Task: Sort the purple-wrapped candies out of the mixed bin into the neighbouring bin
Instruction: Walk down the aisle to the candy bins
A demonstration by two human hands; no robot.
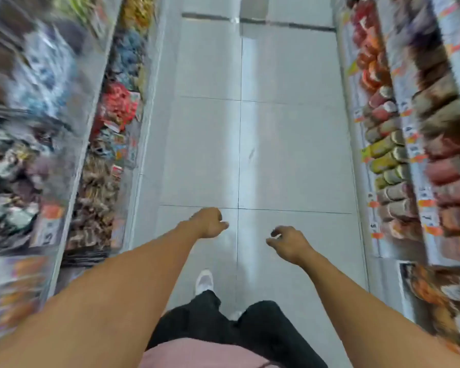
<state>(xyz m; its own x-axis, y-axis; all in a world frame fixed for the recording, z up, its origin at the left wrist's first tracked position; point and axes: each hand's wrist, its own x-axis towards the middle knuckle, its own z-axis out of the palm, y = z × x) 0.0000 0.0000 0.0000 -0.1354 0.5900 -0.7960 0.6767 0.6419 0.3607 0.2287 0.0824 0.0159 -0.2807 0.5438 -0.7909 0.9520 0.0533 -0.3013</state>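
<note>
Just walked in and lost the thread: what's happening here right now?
A person is standing or walking in a shop aisle, over a pale tiled floor, with shelves of wrapped sweets and snacks on both sides. Both arms reach forward, but neither the left hand nor the right hand holds anything; the fingers hang loosely curled. No candy is being handled at this moment, and the blur hides which bin is the mixed one.

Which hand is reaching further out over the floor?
The left hand. It sits further up the aisle, at the tile seam, while the right hand hangs back closer to the body. Both hold nothing.
</note>
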